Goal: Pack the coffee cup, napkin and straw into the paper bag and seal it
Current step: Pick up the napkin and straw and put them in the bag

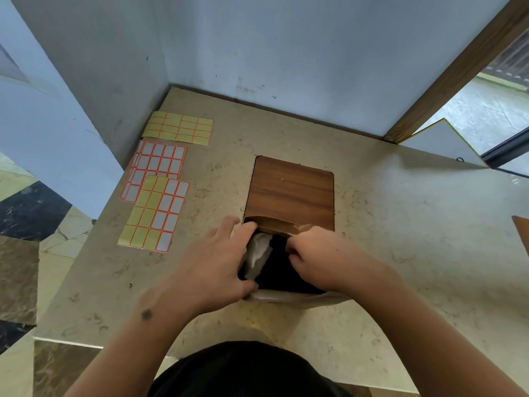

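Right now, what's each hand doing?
Left hand: closed on the paper bag rim's left side.
Right hand: closed, pinching the rim's right side.

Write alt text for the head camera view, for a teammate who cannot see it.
Both bare hands, the left hand and right hand, grip the rim of an open brown paper bag on a beige marble-look counter; white napkin shows inside. A wood-grain rectangular board lies just behind the bag, and sheets of orange-bordered sticker labels lie to the left.
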